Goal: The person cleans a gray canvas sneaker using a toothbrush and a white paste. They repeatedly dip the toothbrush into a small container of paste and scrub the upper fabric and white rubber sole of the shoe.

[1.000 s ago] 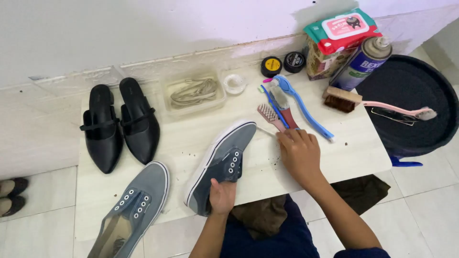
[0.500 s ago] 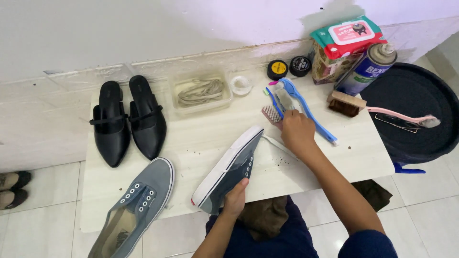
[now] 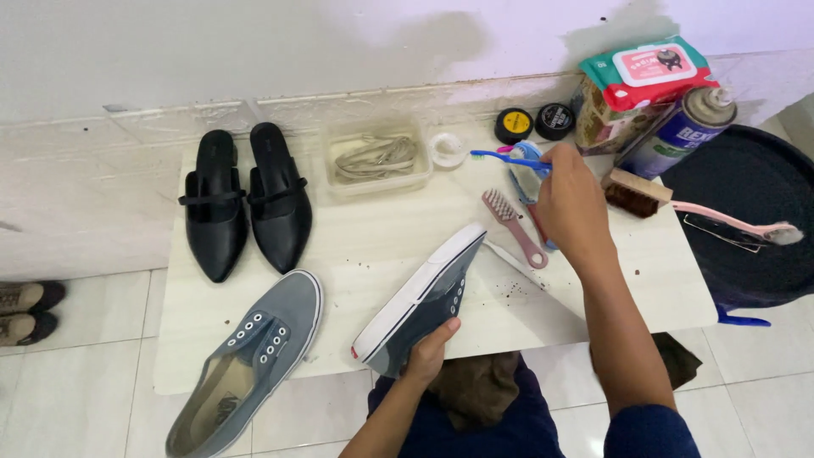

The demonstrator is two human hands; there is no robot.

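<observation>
Brush-selection step: left hand (image 3: 430, 349) grips tilted grey sneaker (image 3: 421, 298); right hand (image 3: 573, 202) grasps blue toothbrush (image 3: 500, 156) above desk (image 3: 373, 246). Next likely: bristles to sole edge.

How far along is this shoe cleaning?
Early, it seems. Already done: the laces are out of both grey canvas sneakers, and pale laces lie in the clear plastic tub. In hand: the left hand tilts one sneaker on its side, while the right hand holds a blue toothbrush. Left: the other sneaker and the black pointed flats lie apart, untouched.
</observation>
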